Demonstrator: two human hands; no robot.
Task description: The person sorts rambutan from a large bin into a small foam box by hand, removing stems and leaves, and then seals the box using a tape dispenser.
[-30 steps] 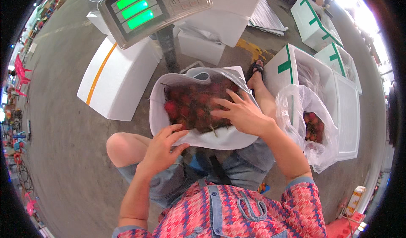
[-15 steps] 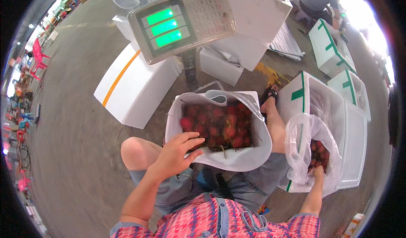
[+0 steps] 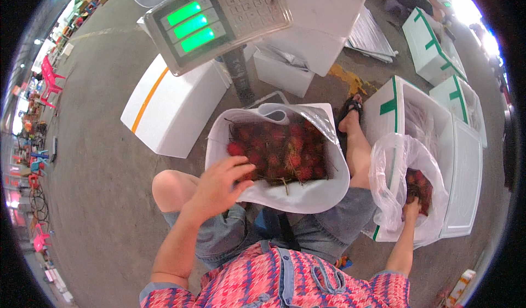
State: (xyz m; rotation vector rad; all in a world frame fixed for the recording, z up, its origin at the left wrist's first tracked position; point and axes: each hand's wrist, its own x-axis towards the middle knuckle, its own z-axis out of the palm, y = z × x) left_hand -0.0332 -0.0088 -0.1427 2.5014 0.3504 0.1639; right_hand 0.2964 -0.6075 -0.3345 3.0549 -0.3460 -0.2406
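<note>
Two bags hold red rambutans: the right hand (image 3: 412,205) has left the big white bag (image 3: 285,193) between the knees and now reaches into the clear bag (image 3: 392,160), grip hidden. Left hand (image 3: 222,185), fingers loose, rests on the white bag's rim.

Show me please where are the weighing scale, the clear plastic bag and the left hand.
weighing scale (image 3: 219,20): head view, on its display panel.
clear plastic bag (image 3: 392,160): head view, on its left wall.
left hand (image 3: 222,187): head view, on the back of the hand.
</note>
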